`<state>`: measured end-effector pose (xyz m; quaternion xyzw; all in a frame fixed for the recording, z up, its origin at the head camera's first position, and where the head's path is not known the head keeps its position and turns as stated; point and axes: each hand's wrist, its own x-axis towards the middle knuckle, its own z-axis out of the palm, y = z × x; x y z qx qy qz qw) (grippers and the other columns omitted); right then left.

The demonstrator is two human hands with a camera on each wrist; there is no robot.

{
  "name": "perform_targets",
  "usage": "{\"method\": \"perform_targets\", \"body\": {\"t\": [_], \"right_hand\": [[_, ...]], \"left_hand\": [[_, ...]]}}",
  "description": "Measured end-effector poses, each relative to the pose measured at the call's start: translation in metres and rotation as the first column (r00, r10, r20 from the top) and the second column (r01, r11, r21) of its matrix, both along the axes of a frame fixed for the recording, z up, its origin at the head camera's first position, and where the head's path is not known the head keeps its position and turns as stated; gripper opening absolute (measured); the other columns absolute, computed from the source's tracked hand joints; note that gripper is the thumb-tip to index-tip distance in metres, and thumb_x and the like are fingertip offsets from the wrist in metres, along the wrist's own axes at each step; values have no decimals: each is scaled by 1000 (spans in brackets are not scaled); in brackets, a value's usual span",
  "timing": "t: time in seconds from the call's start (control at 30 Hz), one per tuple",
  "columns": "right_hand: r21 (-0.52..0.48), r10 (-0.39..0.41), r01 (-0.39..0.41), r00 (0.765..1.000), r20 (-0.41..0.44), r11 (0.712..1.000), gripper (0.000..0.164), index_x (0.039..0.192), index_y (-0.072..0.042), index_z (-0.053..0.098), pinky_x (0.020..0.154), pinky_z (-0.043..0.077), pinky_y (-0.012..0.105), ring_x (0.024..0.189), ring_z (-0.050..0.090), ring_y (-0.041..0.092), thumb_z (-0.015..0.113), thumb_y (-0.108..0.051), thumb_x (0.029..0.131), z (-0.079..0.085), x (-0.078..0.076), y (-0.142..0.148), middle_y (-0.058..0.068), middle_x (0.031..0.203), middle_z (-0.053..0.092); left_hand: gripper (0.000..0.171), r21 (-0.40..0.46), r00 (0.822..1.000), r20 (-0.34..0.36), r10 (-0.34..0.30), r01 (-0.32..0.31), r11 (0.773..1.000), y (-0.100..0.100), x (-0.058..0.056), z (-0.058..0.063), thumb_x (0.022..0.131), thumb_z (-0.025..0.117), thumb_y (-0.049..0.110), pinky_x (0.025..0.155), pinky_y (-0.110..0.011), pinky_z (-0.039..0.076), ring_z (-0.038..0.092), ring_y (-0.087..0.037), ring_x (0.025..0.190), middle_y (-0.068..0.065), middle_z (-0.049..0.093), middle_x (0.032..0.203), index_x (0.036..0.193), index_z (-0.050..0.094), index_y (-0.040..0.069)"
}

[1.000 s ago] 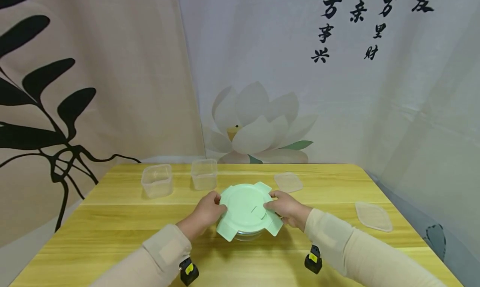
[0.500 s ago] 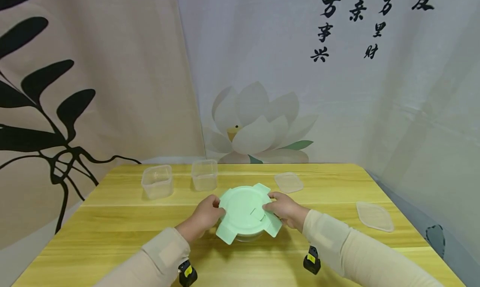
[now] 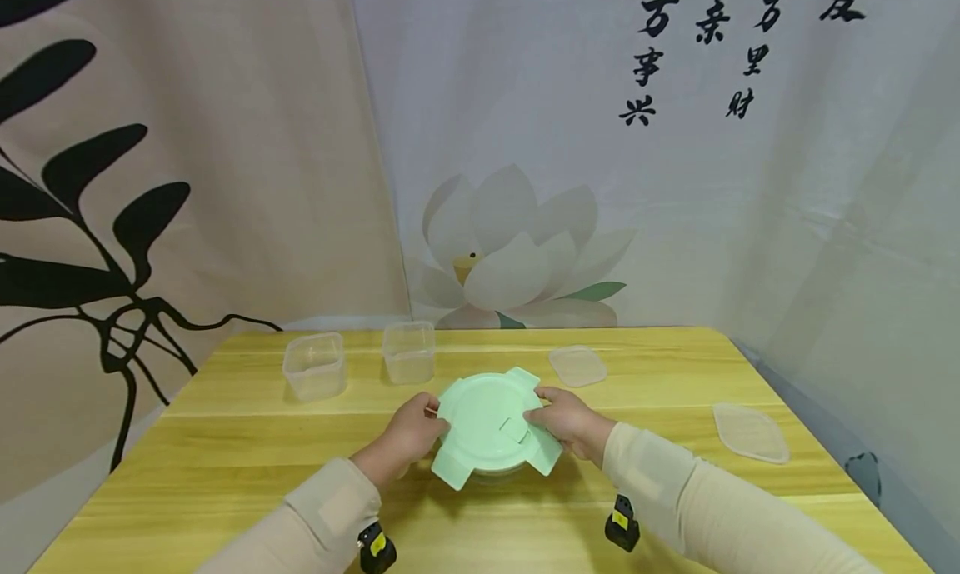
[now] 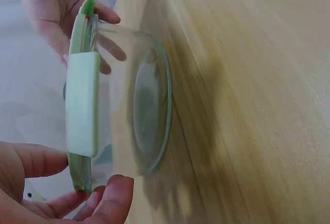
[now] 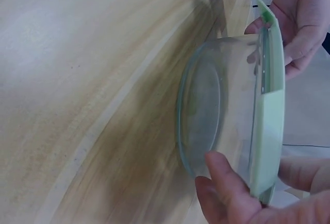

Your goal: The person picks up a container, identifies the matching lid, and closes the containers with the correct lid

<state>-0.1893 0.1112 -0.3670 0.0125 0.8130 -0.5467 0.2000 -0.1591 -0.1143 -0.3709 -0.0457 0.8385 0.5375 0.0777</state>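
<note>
On the tabletop (image 3: 187,466), around its middle, is the round bowl (image 4: 131,95) of clear glass; the pale green lid (image 3: 487,420) already covers it, but its flaps (image 3: 453,467) stick outward, seemingly not yet fastened; left hand (image 3: 408,432) and right hand (image 3: 573,420) have fingers clamped on the lid's edge.

Even light, soft shadows, tabletop (image 5: 56,59) glare

We see a mint-green snap lid (image 3: 483,416), a colourless glass bowl (image 4: 149,100) tinged green at its edge, and yellow wood grain streaking the tabletop (image 3: 247,457). We note cream sleeves (image 3: 750,503), black wrist cameras (image 3: 630,536) with yellow patches (image 3: 620,519), and a pale backdrop (image 3: 300,166) patterned with black leaves (image 3: 153,224), a white lotus (image 3: 510,266) and black Chinese characters (image 3: 660,16).
</note>
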Motion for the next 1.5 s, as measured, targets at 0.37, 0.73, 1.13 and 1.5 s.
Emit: {"method": "perform_targets", "body": {"t": [0.37,0.73,1.13,1.5], "right_hand": [[-2,-8,8,1000,11,1000,57,148,3,29,66,54,35,88,62,24,53,-11,98,-8,-2,0,22,124,55],[-62,3,-1,999,35,998,59,150,0,27,67,55,36,89,64,24,53,-12,98,-11,-4,0,23,129,53],[-83,25,-19,997,67,996,50,146,-3,38,51,34,25,58,35,14,51,-18,99,-10,-13,8,2,66,41],[-83,-11,19,995,97,996,39,134,2,49,67,56,36,89,65,19,53,-15,99,-13,-15,19,11,107,65]], "left_hand": [[36,37,1000,26,9,-10,999,-1,-2,-8,92,54,2,68,-42,52,57,-31,91,-22,55,108,125,44,-10],[37,122,997,75,-9,0,993,-9,0,-14,94,53,8,69,-42,54,58,-27,81,-20,55,103,126,44,-11],[32,107,994,111,-8,-4,994,-14,-3,-13,97,56,14,66,-40,55,62,-25,81,-16,60,99,121,52,-7],[25,119,993,120,-8,-6,993,-15,-5,-17,97,56,12,63,-38,56,65,-21,78,-15,62,103,115,57,-5]]}}
